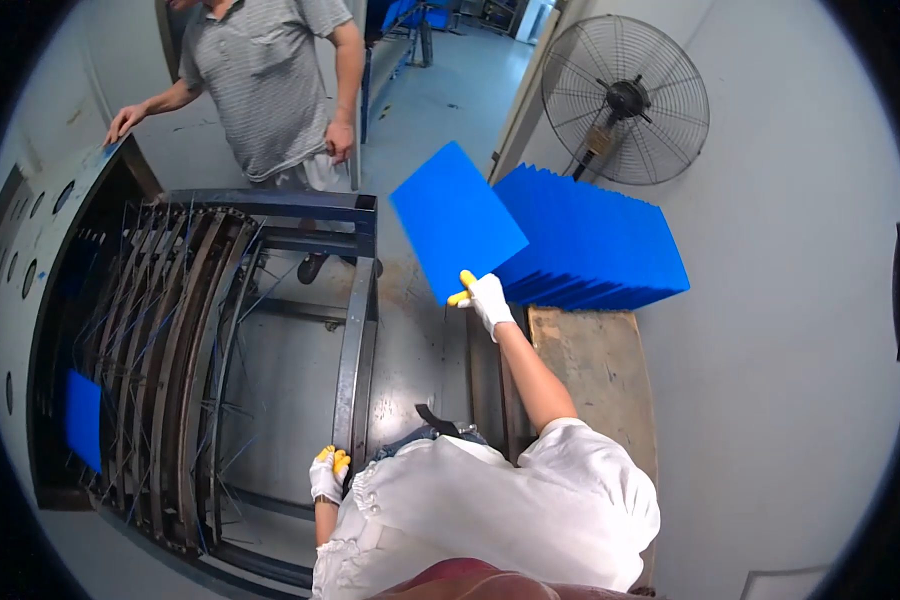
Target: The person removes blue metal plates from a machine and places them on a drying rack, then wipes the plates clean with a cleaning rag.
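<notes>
centre: right hand (487, 301) pinching blue sheet (458, 222) by corner, likely keeping its face free; lower centre: left hand (328, 476) curled by metal rail (351, 372), grip unclear

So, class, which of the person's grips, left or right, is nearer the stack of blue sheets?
Right. The right grip, holding a single blue sheet, is just left of the stack; the left grip is farther away, down by the metal frame.

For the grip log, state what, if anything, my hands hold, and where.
Right hand: a blue sheet, by its near edge beside the bottom corner. Left hand: at the metal frame; grip unclear.
</notes>
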Demonstrator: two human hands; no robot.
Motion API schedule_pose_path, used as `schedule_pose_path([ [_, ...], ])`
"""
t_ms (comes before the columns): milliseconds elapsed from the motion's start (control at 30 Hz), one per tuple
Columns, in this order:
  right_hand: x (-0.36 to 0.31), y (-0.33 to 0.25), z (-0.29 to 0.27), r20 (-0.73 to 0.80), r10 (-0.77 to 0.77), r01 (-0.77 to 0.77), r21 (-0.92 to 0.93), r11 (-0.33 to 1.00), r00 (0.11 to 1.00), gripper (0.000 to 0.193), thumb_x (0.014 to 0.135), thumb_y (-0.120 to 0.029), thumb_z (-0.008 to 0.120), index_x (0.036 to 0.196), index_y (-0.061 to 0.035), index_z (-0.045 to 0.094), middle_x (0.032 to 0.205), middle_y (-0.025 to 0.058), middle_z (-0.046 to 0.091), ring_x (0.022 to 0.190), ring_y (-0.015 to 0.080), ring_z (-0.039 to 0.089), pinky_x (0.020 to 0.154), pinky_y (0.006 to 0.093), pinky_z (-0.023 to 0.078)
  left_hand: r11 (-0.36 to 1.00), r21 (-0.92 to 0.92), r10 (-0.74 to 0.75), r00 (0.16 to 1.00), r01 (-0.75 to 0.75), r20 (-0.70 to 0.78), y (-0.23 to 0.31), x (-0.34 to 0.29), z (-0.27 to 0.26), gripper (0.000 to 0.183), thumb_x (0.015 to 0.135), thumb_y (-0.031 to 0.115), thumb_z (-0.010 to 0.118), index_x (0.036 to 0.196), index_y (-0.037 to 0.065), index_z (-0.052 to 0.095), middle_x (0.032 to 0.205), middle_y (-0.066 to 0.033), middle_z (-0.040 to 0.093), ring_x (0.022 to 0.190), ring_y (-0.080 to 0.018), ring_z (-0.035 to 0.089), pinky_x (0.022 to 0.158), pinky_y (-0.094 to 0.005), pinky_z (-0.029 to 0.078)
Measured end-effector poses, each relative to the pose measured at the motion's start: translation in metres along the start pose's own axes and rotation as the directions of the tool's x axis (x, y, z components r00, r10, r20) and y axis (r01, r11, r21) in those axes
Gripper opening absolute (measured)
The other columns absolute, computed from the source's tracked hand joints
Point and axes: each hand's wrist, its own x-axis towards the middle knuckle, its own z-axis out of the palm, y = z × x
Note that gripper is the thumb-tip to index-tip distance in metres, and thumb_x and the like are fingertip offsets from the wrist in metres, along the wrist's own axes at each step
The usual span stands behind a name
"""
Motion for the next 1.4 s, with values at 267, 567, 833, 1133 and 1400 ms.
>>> schedule_pose_path([
  [267,0.045,0.024,-0.039,-0.403,-0.211,0.219,-0.027,0.975,0.891,0.008,0.068,-0.006,0.046,0.07,0.0019,0.045,0.059,0.0108,0.049,0.043,0.0162,0.05,0.038,0.0261,0.042,0.998,0.038,-0.05,0.998,0.048,0.037,0.001,-0.001,0.043,0.016,0.081,0.012,0.041,0.095,0.01,0.048,0.082,-0.0081,0.056,0.067,-0.0197,0.055,0.052,-0.0297,0.043],
  [567,0.063,0.063,-0.048,-0.368,0.05,-0.1,-0.118,0.988,0.928,0.013,0.067,-0.006,0.047,0.073,0.0046,0.05,0.059,0.0149,0.052,0.046,0.0212,0.054,0.035,0.0314,0.044,0.995,-0.099,-0.014,1.0,0.015,0.01,-0.022,0.001,0.022,0.017,0.08,0.01,0.04,0.095,0.009,0.048,0.081,-0.0094,0.056,0.064,-0.0197,0.055,0.05,-0.0281,0.043],
  [833,0.066,0.103,-0.053,-0.042,0.603,-0.592,0.148,0.793,0.797,0.037,0.081,-0.029,0.033,0.098,0.0025,0.043,0.088,0.0192,0.052,0.069,0.0334,0.056,0.048,0.0428,0.048,0.999,-0.038,-0.033,0.999,0.032,-0.026,0.002,-0.007,0.035,0.017,0.081,0.011,0.041,0.095,0.009,0.048,0.081,-0.0091,0.056,0.064,-0.0189,0.055,0.05,-0.0272,0.043],
  [1133,-0.031,0.17,0.103,0.477,0.772,-0.651,-0.435,0.622,0.42,0.032,0.081,-0.03,0.042,0.089,0.0007,0.048,0.084,0.0176,0.056,0.074,0.0296,0.056,0.061,0.0355,0.048,0.983,-0.184,-0.01,0.991,-0.014,-0.13,-0.014,-0.029,-0.019,0.018,0.08,0.012,0.042,0.097,0.006,0.046,0.085,-0.0123,0.055,0.071,-0.0229,0.055,0.058,-0.0319,0.046],
  [1400,-0.198,0.054,0.343,0.762,0.583,-0.08,-0.624,0.777,-0.282,0.043,0.081,-0.038,0.039,0.095,0.001,0.051,0.079,0.0133,0.058,0.059,0.0188,0.057,0.053,0.0265,0.045,0.908,-0.386,0.033,0.946,-0.164,-0.323,-0.035,-0.068,-0.085,0.017,0.081,0.012,0.041,0.096,0.006,0.046,0.085,-0.0112,0.056,0.07,-0.0212,0.057,0.059,-0.0288,0.046],
])
